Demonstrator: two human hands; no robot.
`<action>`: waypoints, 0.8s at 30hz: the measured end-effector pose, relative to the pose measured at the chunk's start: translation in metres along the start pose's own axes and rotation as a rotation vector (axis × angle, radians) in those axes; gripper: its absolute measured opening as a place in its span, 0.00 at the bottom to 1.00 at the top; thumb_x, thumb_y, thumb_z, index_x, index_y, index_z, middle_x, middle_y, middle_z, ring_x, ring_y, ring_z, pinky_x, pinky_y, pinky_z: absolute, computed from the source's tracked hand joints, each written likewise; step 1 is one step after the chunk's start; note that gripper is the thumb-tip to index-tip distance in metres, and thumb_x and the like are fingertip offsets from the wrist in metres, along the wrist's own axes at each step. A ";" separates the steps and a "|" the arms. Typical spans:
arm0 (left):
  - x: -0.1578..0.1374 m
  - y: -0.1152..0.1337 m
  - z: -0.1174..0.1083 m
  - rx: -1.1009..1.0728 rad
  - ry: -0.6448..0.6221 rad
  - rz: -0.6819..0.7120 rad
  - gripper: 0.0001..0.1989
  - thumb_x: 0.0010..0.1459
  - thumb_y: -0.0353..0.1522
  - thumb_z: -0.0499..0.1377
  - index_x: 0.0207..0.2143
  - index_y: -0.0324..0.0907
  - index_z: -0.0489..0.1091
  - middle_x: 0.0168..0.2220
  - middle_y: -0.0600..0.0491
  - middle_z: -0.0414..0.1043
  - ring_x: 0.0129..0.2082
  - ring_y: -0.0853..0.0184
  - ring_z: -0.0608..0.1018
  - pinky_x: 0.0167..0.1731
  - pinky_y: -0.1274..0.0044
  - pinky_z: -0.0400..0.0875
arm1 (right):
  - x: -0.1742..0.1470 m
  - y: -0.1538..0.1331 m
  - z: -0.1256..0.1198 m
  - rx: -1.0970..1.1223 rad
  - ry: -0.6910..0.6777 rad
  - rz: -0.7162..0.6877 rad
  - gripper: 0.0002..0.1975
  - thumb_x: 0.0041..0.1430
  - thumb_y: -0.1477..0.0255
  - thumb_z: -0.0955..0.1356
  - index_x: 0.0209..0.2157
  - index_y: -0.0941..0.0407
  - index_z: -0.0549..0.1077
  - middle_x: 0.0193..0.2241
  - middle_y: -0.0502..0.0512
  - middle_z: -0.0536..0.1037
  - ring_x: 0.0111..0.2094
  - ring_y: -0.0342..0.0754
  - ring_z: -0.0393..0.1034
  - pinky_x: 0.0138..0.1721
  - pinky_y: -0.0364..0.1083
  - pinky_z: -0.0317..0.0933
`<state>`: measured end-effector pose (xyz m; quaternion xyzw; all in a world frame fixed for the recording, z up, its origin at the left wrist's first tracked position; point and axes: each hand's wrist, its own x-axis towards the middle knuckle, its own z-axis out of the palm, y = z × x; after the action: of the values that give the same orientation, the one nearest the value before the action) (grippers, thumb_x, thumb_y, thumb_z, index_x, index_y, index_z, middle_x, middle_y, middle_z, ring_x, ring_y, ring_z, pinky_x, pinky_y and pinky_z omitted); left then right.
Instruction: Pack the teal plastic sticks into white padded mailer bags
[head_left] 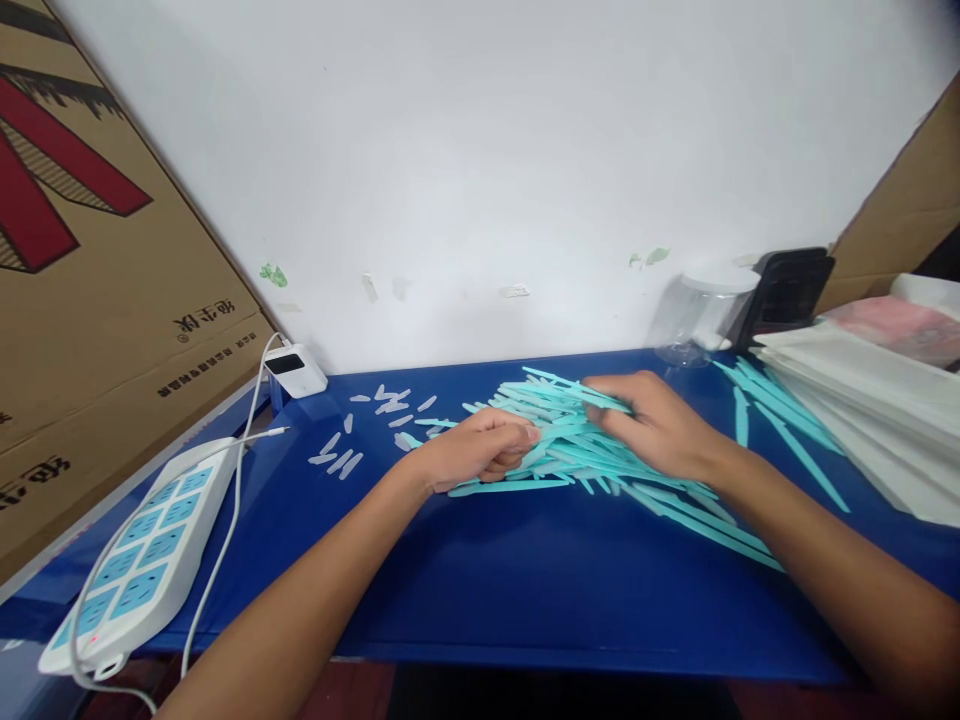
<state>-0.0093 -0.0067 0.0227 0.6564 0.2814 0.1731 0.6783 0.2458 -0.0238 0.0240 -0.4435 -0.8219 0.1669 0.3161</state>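
A loose heap of long, thin teal sticks lies in the middle of the blue table. At its left side my left hand is closed, thumb pressed on the curled fingers, at the end of a teal stick; what lies inside the fist is hidden. My right hand is over the right of the heap, thumb and fingers closed on a teal stick, slightly blurred. Several small, pale translucent pieces lie scattered left of the heap.
A white power strip with cables and a small white device are at left, beside a cardboard box. At right are a clear jar, a black stand, more teal sticks and white sheets.
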 end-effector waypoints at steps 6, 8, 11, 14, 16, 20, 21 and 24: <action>0.002 -0.002 -0.005 0.141 0.123 0.012 0.28 0.62 0.54 0.59 0.25 0.44 0.51 0.24 0.60 0.43 0.21 0.74 0.46 0.21 0.77 0.43 | 0.002 0.008 -0.003 -0.081 0.062 0.067 0.15 0.66 0.65 0.62 0.26 0.54 0.60 0.22 0.47 0.65 0.25 0.45 0.57 0.29 0.46 0.46; 0.003 -0.004 -0.009 0.296 0.226 0.069 0.28 0.63 0.55 0.57 0.25 0.43 0.54 0.24 0.59 0.45 0.21 0.73 0.48 0.21 0.77 0.43 | 0.003 0.014 -0.004 -0.156 0.088 0.112 0.15 0.67 0.63 0.63 0.26 0.53 0.61 0.21 0.47 0.66 0.24 0.45 0.58 0.29 0.47 0.45; 0.006 -0.009 -0.014 0.495 0.381 0.154 0.27 0.65 0.53 0.54 0.25 0.43 0.57 0.22 0.59 0.47 0.21 0.72 0.51 0.23 0.77 0.45 | 0.004 0.021 -0.006 -0.211 0.099 0.143 0.15 0.67 0.62 0.63 0.27 0.53 0.63 0.21 0.48 0.69 0.23 0.47 0.60 0.29 0.47 0.46; 0.008 -0.012 -0.016 0.587 0.500 0.195 0.25 0.67 0.50 0.54 0.25 0.42 0.59 0.21 0.60 0.51 0.22 0.72 0.54 0.23 0.77 0.47 | 0.005 0.024 -0.008 -0.206 0.108 0.129 0.14 0.68 0.62 0.63 0.29 0.53 0.64 0.24 0.51 0.73 0.26 0.48 0.64 0.30 0.47 0.48; 0.008 -0.013 -0.017 0.628 0.533 0.189 0.24 0.67 0.49 0.54 0.25 0.42 0.61 0.21 0.60 0.51 0.22 0.72 0.54 0.24 0.78 0.48 | 0.005 0.026 -0.010 -0.215 0.130 0.133 0.14 0.69 0.61 0.62 0.30 0.53 0.65 0.25 0.52 0.74 0.27 0.49 0.65 0.30 0.47 0.49; 0.008 -0.015 -0.018 0.712 0.585 0.183 0.22 0.67 0.47 0.55 0.27 0.41 0.65 0.21 0.60 0.53 0.22 0.72 0.56 0.25 0.78 0.48 | 0.006 0.033 -0.012 -0.275 0.186 0.192 0.15 0.70 0.59 0.61 0.31 0.52 0.67 0.22 0.52 0.72 0.25 0.51 0.65 0.30 0.48 0.49; 0.009 -0.016 -0.018 0.739 0.608 0.189 0.21 0.67 0.47 0.55 0.28 0.41 0.67 0.21 0.60 0.53 0.22 0.71 0.56 0.25 0.78 0.48 | 0.006 0.035 -0.013 -0.286 0.199 0.208 0.15 0.70 0.58 0.61 0.32 0.52 0.67 0.22 0.52 0.72 0.25 0.51 0.65 0.30 0.48 0.49; 0.010 -0.018 -0.021 0.797 0.684 0.200 0.17 0.66 0.45 0.57 0.31 0.42 0.71 0.21 0.59 0.56 0.22 0.71 0.59 0.25 0.77 0.49 | 0.006 0.040 -0.013 -0.290 0.225 0.242 0.16 0.70 0.58 0.61 0.33 0.52 0.70 0.22 0.52 0.73 0.25 0.51 0.65 0.30 0.48 0.49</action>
<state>-0.0171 0.0145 0.0035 0.7929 0.4664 0.3205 0.2260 0.2769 0.0031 0.0134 -0.5956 -0.7376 0.0329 0.3165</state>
